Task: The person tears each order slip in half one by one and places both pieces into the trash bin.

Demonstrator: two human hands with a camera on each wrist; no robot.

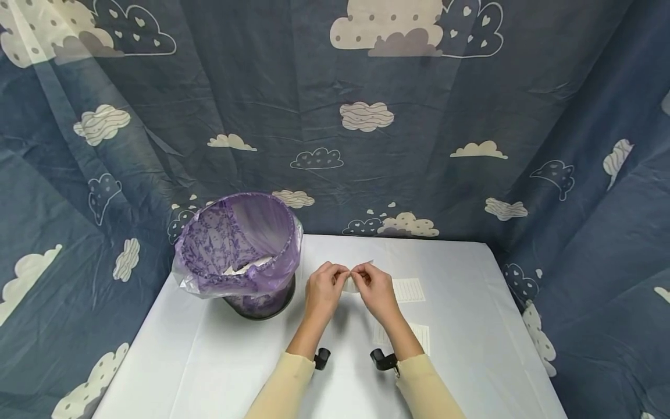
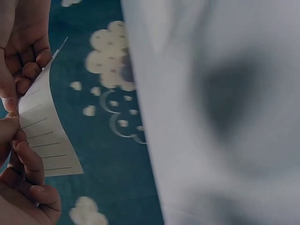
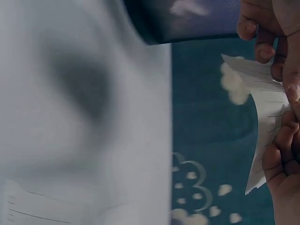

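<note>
A small slip of lined white paper point(image 2: 47, 126) is held up between my two hands above the table. My left hand point(image 1: 323, 291) pinches its upper edge between thumb and fingertips. Right beside it, my right hand point(image 1: 378, 291) pinches the same edge, so the fingertips of both hands nearly meet. In the right wrist view, the lined paper point(image 3: 269, 110) hangs bent below the fingers, and its held edge is partly hidden by them. Two more lined paper slips, a far one point(image 1: 409, 290) and a near one point(image 1: 423, 336), lie flat by my right arm.
A purple mesh waste bin point(image 1: 262, 304) with a clear plastic liner point(image 1: 196, 286) stands at the left; some white paper point(image 1: 246, 266) lies inside. The white table point(image 1: 209, 361) ends at a dark blue cloud-print curtain point(image 1: 262, 105). Each wrist wears a black camera mount point(image 1: 384, 359).
</note>
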